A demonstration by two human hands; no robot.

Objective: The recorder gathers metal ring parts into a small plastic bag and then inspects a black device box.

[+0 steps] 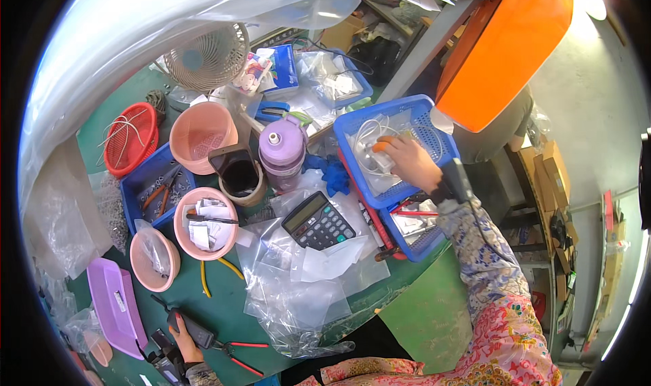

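Observation:
My right hand (410, 162), with orange covers on its fingertips, reaches into a blue mesh basket (377, 197). Its fingers are closed on a small white block-shaped piece (382, 159), partly hidden by them. White cable (361, 142) and clear plastic lie around it in the basket. Low on the left, my left hand (186, 342) is wrapped around a black handheld device (196, 330) with a stubby end like an antenna. Beside that hand lie red-handled pliers (237, 355) and another black device (166, 366).
A calculator (317, 221) rests on clear plastic bags (291, 288). Pink tubs (227, 247), a purple bottle (281, 149), a phone (237, 171), a purple tray (112, 305) and a fan (207, 57) crowd the green table. A second blue basket (427, 245) sits under my right forearm.

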